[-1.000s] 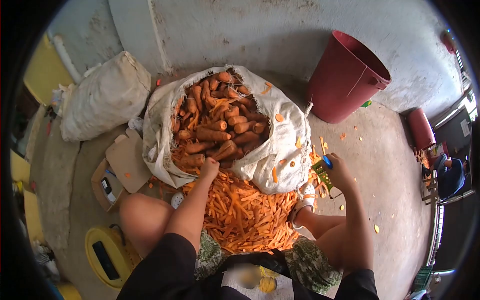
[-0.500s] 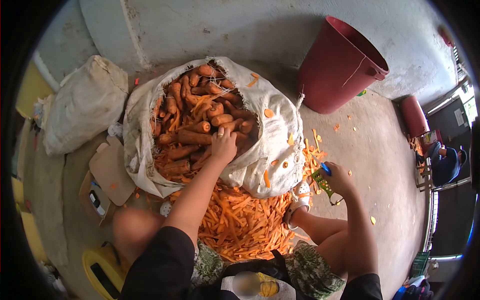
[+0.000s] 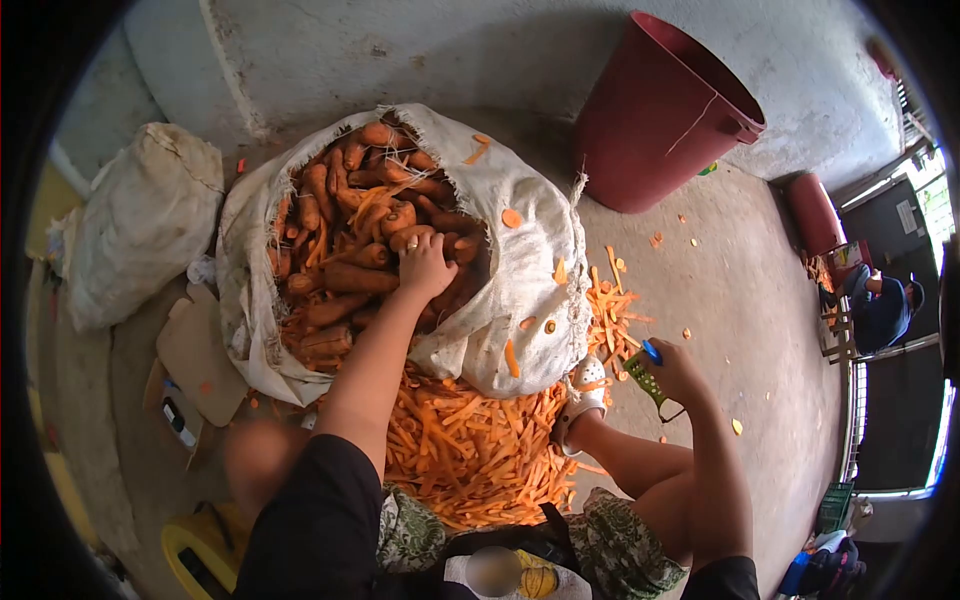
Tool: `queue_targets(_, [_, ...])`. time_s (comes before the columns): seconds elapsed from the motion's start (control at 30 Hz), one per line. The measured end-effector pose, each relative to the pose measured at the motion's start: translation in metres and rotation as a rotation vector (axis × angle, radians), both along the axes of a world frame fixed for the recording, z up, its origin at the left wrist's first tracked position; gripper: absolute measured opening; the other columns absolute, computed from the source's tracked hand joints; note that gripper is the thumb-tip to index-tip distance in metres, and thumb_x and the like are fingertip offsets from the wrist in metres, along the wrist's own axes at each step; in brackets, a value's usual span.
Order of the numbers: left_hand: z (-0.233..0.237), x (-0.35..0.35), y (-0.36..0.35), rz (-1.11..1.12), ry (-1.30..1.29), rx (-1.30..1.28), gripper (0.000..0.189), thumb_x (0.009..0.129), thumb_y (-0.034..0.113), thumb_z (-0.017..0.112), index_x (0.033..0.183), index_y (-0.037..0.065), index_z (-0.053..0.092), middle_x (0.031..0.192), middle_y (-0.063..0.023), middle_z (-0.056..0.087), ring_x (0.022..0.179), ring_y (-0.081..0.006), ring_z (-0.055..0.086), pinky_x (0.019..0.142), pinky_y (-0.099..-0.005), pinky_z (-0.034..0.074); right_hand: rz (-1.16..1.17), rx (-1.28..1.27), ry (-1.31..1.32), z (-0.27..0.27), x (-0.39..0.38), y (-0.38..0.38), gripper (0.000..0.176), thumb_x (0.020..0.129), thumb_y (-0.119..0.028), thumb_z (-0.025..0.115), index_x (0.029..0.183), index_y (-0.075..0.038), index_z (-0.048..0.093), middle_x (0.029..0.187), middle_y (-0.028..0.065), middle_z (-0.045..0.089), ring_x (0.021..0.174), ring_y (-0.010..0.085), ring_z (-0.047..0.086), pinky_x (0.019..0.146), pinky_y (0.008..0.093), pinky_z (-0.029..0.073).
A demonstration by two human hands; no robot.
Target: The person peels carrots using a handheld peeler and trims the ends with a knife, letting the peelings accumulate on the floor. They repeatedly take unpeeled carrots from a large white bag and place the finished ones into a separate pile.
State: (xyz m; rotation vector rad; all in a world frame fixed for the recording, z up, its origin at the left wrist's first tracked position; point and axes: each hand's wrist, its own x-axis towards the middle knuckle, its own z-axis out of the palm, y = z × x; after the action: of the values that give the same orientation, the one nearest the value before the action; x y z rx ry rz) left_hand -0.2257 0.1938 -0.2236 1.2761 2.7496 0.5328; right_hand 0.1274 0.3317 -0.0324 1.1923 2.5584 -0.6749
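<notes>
My left hand (image 3: 427, 268) reaches into a large white woven sack (image 3: 520, 300) of carrots (image 3: 360, 280). Its fingers bend over the end of one carrot (image 3: 408, 238) near the sack's right side; the fingertips' underside is hidden. My right hand (image 3: 680, 375) is closed on a blue-handled tool (image 3: 652, 351), out to the right above the floor. Beside that handle is a green perforated piece (image 3: 640, 375) with a dark loop below; how they join I cannot make out. Orange peelings (image 3: 480, 450) lie heaped between my legs, below the sack.
A tall red bin (image 3: 660, 130) leans by the wall. To the left stand another white sack (image 3: 150, 225) and an opened cardboard box (image 3: 195, 360). A yellow container (image 3: 195, 550) is at lower left. Another person (image 3: 880, 310) sits at far right.
My left hand has moved slightly farther up over the carrots, its fingers now over a carrot end. My right hand keeps the tool at about the same place. The view has shifted a little.
</notes>
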Motion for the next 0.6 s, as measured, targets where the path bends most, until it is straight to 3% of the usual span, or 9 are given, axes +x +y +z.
queue_targets(0.13, [0.000, -0.004, 0.010, -0.010, 0.048, 0.043, 0.047, 0.073, 0.033, 0.058, 0.111, 0.008, 0.046, 0.114, -0.0086, 0.046, 0.111, -0.0259, 0.040, 0.093, -0.0436, 0.029, -0.006, -0.018, 0.014, -0.005, 0.007, 0.006, 0.019, 0.081, -0.020, 0.054, 0.087, -0.002, 0.054, 0.078, 0.0181, 0.057, 0.072, 0.0359, 0.053, 0.064, 0.0403, 0.041])
queue_targets(0.23, [-0.004, -0.020, 0.013, -0.029, 0.078, -0.060, 0.047, 0.074, 0.036, 0.057, 0.112, 0.009, 0.048, 0.113, -0.0073, 0.048, 0.110, -0.0244, 0.042, 0.092, -0.0439, 0.031, -0.037, -0.017, 0.013, -0.007, 0.010, 0.008, 0.020, 0.081, -0.020, 0.054, 0.089, -0.002, 0.054, 0.078, 0.0184, 0.057, 0.072, 0.0357, 0.054, 0.064, 0.0399, 0.041])
queue_targets(0.33, [0.019, -0.033, 0.010, -0.145, -0.134, -0.259, 0.048, 0.075, 0.036, 0.057, 0.113, 0.007, 0.051, 0.115, -0.0078, 0.049, 0.107, -0.0237, 0.047, 0.086, -0.0441, 0.038, -0.039, -0.009, -0.011, -0.004, 0.013, 0.008, 0.020, 0.081, -0.021, 0.054, 0.090, -0.002, 0.054, 0.079, 0.0189, 0.058, 0.073, 0.0354, 0.054, 0.064, 0.0395, 0.041])
queue_targets(0.37, [0.006, -0.036, 0.017, -0.147, -0.132, -0.262, 0.048, 0.075, 0.036, 0.057, 0.113, 0.007, 0.051, 0.115, -0.0078, 0.049, 0.107, -0.0237, 0.047, 0.086, -0.0441, 0.038, -0.042, -0.012, -0.009, -0.005, 0.015, 0.009, 0.020, 0.081, -0.021, 0.054, 0.090, -0.002, 0.054, 0.079, 0.0189, 0.058, 0.073, 0.0354, 0.054, 0.064, 0.0395, 0.041])
queue_targets(0.4, [-0.015, -0.037, 0.024, -0.112, -0.122, -0.316, 0.047, 0.075, 0.037, 0.057, 0.112, 0.008, 0.052, 0.118, -0.0076, 0.047, 0.109, -0.0243, 0.046, 0.086, -0.0436, 0.039, -0.031, -0.010, 0.009, -0.007, 0.017, 0.011, 0.021, 0.081, -0.021, 0.054, 0.090, -0.002, 0.054, 0.079, 0.0190, 0.058, 0.073, 0.0353, 0.054, 0.064, 0.0394, 0.041])
queue_targets(0.47, [-0.015, -0.031, 0.024, -0.076, -0.111, -0.371, 0.046, 0.075, 0.037, 0.057, 0.110, 0.009, 0.054, 0.121, -0.0075, 0.046, 0.110, -0.0250, 0.046, 0.086, -0.0431, 0.040, -0.020, -0.010, 0.029, -0.007, 0.017, 0.011, 0.021, 0.081, -0.021, 0.054, 0.090, -0.002, 0.055, 0.079, 0.0192, 0.058, 0.073, 0.0352, 0.054, 0.065, 0.0393, 0.042])
queue_targets(0.53, [-0.008, -0.015, 0.023, 0.207, -0.196, -0.364, 0.039, 0.077, 0.034, 0.056, 0.109, 0.011, 0.056, 0.120, -0.0087, 0.048, 0.111, -0.0268, 0.046, 0.086, -0.0405, 0.041, -0.034, -0.010, -0.041, -0.003, 0.014, 0.009, 0.022, 0.081, -0.022, 0.054, 0.091, -0.003, 0.055, 0.079, 0.0193, 0.058, 0.074, 0.0350, 0.055, 0.065, 0.0395, 0.042])
queue_targets(0.6, [0.004, -0.013, 0.016, 0.160, -0.341, -0.445, 0.039, 0.078, 0.033, 0.055, 0.110, 0.012, 0.056, 0.120, -0.0105, 0.048, 0.110, -0.0269, 0.048, 0.086, -0.0390, 0.042, -0.014, -0.001, -0.040, -0.003, 0.012, 0.006, 0.022, 0.081, -0.023, 0.054, 0.091, -0.003, 0.055, 0.079, 0.0191, 0.058, 0.074, 0.0350, 0.055, 0.065, 0.0397, 0.042])
